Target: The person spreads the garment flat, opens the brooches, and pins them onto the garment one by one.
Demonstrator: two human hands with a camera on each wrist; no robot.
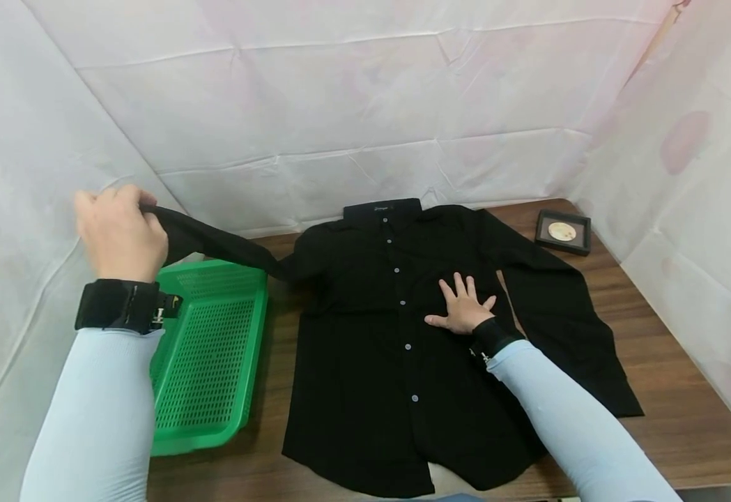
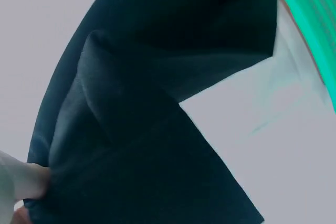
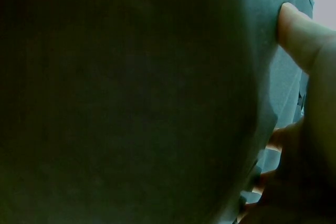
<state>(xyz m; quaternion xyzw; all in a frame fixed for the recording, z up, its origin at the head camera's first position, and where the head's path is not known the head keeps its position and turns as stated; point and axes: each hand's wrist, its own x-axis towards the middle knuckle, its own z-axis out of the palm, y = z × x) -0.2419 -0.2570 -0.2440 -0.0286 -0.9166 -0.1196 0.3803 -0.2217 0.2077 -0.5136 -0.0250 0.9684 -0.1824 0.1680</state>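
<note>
A black button-up shirt (image 1: 352,362) lies front up on the wooden table, collar toward the back wall. My left hand (image 1: 120,230) pinches the end of one sleeve (image 1: 221,240) and holds it raised above the green basket; in the left wrist view the sleeve cloth (image 2: 157,145) hangs from the thumb and fingers. On the shirt's chest, right of the button row, my right hand (image 1: 464,310) rests flat with spread fingers. The right wrist view shows its thumb (image 3: 299,32) against the dark cloth. The other sleeve (image 1: 566,328) lies bent down along the shirt's right side.
A green plastic basket (image 1: 258,348) stands left of the shirt, under the lifted sleeve. At the back right sits a small dark frame (image 1: 543,240) with a round cream disc inside. White sheeting (image 1: 352,90) hangs behind the table (image 1: 685,439) and along both sides.
</note>
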